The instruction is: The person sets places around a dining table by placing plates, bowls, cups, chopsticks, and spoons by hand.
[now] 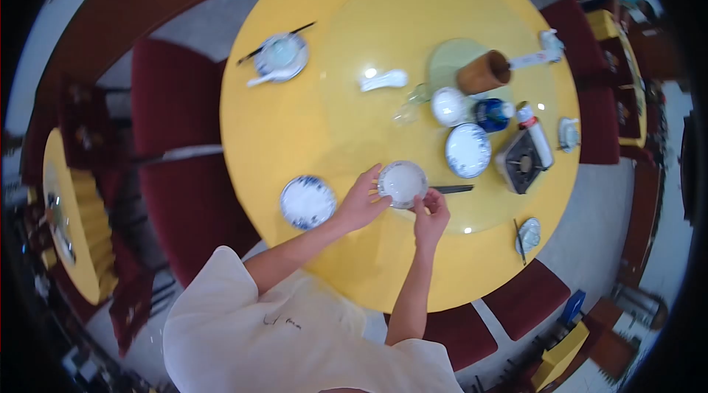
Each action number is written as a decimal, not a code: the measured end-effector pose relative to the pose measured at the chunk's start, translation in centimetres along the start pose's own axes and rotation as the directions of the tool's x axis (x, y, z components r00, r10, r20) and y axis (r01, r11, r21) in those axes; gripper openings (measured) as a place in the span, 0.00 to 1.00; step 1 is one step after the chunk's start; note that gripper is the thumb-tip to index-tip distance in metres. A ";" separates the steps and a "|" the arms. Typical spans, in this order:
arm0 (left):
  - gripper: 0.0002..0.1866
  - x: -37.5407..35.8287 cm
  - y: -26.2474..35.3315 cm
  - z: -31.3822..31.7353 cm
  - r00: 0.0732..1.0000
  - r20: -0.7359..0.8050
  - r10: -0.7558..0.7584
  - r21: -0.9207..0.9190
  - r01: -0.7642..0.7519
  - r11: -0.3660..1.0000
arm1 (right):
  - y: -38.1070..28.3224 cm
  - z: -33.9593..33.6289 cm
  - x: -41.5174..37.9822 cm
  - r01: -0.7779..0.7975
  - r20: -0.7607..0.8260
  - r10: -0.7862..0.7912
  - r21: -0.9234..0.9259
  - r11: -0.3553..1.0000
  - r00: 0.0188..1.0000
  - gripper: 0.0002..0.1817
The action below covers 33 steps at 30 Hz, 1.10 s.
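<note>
A red upholstered chair point(173, 98) is standing at the left of the round yellow desk point(295, 127). No label or writing is showing clearly enough to read. A blue-and-white plate point(307, 202) is lying flat near the desk's near edge, just left of the left hand point(361, 201). The left hand is curling its fingers against the left rim of a round white bowl point(403, 183), gripping it. The right hand point(430, 217) is pinching the bowl's lower right rim with its fingertips. The bowl is sitting at the near edge of the glass turntable point(413, 17), between both hands. Dark chopsticks point(451, 189) are lying just right of the bowl. Farther right, a second patterned plate point(467, 150) is resting flat beside a small black burner point(522, 162). Behind them, a white lidded pot point(450, 106), a blue jar point(493, 113) and a brown cylindrical holder point(483, 72) are standing close together.
</note>
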State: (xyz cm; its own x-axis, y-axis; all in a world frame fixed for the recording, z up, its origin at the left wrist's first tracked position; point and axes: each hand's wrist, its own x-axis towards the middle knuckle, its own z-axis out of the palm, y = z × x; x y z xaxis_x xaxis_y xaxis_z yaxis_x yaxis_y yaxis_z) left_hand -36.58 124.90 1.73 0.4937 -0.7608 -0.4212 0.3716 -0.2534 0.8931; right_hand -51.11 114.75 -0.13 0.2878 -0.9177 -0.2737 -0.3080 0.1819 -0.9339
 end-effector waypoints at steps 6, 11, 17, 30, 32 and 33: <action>0.31 -9.2 -9.2 -15.9 0.969 -0.220 -0.114 0.304 0.180 0.936 | 5.0 12.5 -13.0 -0.100 0.266 0.121 -0.091 0.991 0.956 0.14; 0.31 -10.7 -11.1 -21.2 0.961 -0.254 -0.105 0.318 0.186 0.930 | 7.2 16.9 -15.1 -0.010 0.319 0.099 -0.271 0.963 0.943 0.16; 0.27 -8.2 -11.4 -20.7 0.977 -0.193 -0.094 0.336 0.156 0.929 | 8.9 16.4 -13.4 0.109 0.281 -0.006 -0.351 0.930 0.960 0.16; 0.25 -5.9 -13.6 -21.7 0.979 -0.147 -0.143 0.340 0.186 0.922 | 10.1 16.1 -12.9 0.074 0.253 0.042 -0.433 0.898 0.967 0.18; 0.26 -6.6 -10.2 -21.3 0.957 -0.178 -0.229 0.361 0.280 0.890 | 10.0 15.7 -12.7 0.078 0.256 0.037 -0.423 0.903 0.966 0.18; 0.26 -6.8 -9.2 -21.2 0.967 -0.169 -0.189 0.442 0.246 0.863 | 9.8 15.4 -12.7 0.080 0.251 0.028 -0.410 0.909 0.968 0.18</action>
State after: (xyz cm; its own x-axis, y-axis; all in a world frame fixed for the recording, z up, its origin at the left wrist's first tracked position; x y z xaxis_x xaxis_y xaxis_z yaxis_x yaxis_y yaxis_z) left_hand -26.71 145.05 -6.99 0.5407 -0.5868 -0.6027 0.0946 -0.6695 0.7367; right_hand -43.80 133.63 -9.41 0.4970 -0.7945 -0.3490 -0.6288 -0.0527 -0.7758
